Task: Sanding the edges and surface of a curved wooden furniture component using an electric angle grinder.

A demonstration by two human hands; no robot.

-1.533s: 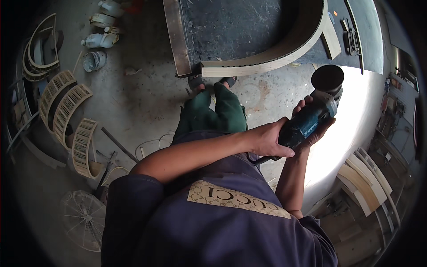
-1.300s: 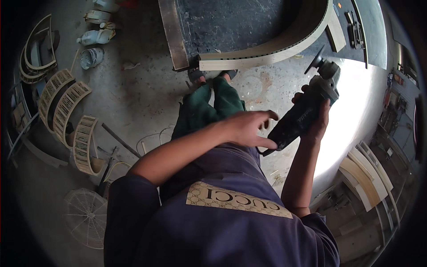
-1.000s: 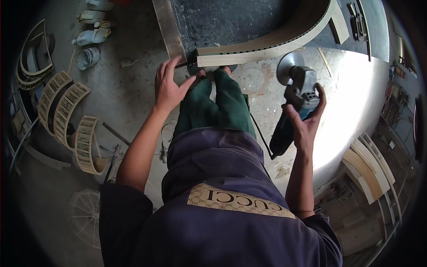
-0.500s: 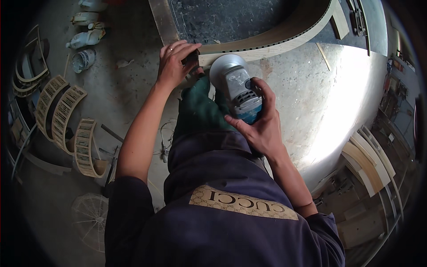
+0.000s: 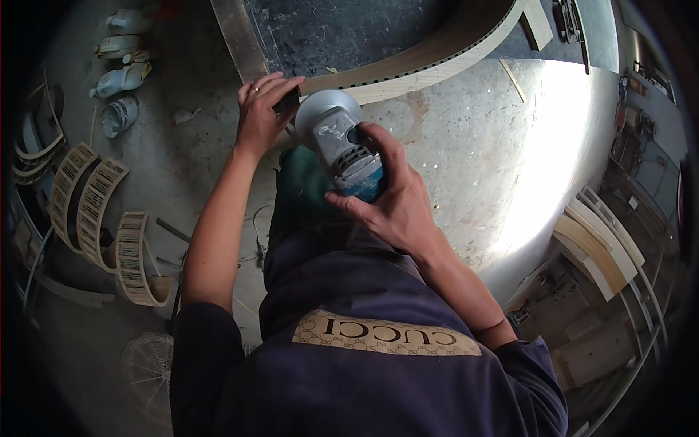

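My right hand (image 5: 397, 193) is wrapped around the body of an angle grinder (image 5: 348, 149), grey at the head and blue farther back. Its round, pale disc (image 5: 320, 108) is at the near edge of a curved wooden panel (image 5: 408, 81), close to the panel's left end. Whether the disc touches the wood cannot be made out. At that same end, my left hand (image 5: 263, 113) grips the panel beside the table corner, fingers laid over the top. The thumb side is partly hidden, with something dark under the fingers. A row of dark slots runs along the panel's edge.
The panel lies on a dark worktable (image 5: 313, 36). Several slatted curved frames (image 5: 102, 193) stand on the floor at left, near a wire fan guard (image 5: 160, 371). Jugs (image 5: 120, 80) and a bucket (image 5: 120, 116) are far left. Curved boards (image 5: 593, 247) are stacked at right.
The grinder has slid left along the panel toward its end, nearer my left hand. My left hand stays at the panel's end. The whole view has shifted slightly.
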